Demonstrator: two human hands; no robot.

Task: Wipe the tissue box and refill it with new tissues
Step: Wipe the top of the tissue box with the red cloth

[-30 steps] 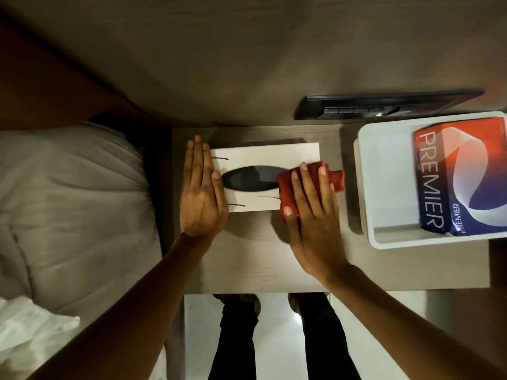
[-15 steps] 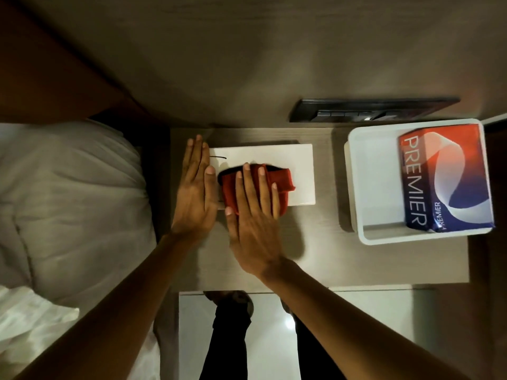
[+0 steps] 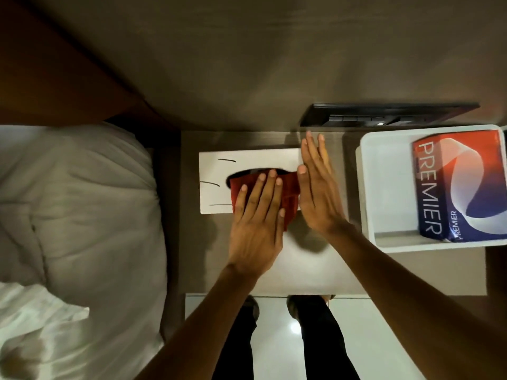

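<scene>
A white tissue box with a dark oval slot lies flat on the wooden bedside table. A red cloth lies over the right part of its lid and partly covers the slot. My left hand presses flat on the cloth, fingers together and pointing away from me. My right hand stands flat against the box's right end with straight fingers and nothing in it. A red, white and blue pack of new tissues marked PREMIER lies in a white tray at the right.
A bed with white pillows and sheets borders the table on the left. A dark switch panel sits on the wall behind the tray. My legs and shoes stand on a glossy floor at the table's front edge.
The hands have swapped roles. The left hand left the box's left end and now presses the red cloth; the right hand let the cloth go and moved to the box's right end.
</scene>
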